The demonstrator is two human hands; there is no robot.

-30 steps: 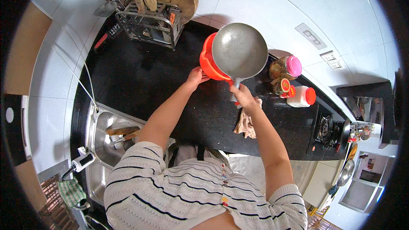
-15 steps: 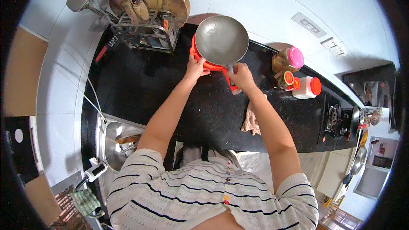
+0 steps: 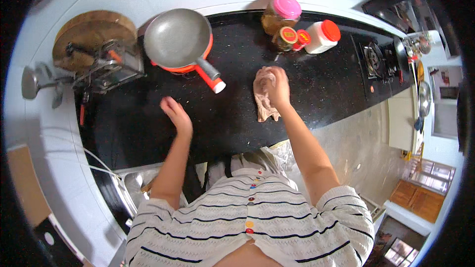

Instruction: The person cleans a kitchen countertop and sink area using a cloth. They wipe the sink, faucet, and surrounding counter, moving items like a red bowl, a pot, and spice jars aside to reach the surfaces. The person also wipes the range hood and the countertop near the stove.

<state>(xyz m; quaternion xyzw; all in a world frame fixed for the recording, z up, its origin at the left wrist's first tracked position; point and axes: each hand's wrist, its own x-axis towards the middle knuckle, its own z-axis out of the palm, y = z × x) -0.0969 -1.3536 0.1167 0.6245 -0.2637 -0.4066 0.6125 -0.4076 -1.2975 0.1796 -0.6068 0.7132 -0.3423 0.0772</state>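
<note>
On the counter (image 3: 316,99), the pan (image 3: 177,38) sits left of the jars (image 3: 297,27); the cloth (image 3: 264,96) lies before them, stove (image 3: 378,59) far right

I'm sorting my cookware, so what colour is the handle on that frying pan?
The frying pan has an orange handle with a white tip, seen best in the head view.

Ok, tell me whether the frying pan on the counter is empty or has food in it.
Empty. The frying pan sits upright on the black counter, and its grey inside shows bare, with no food or liquid visible.
</note>
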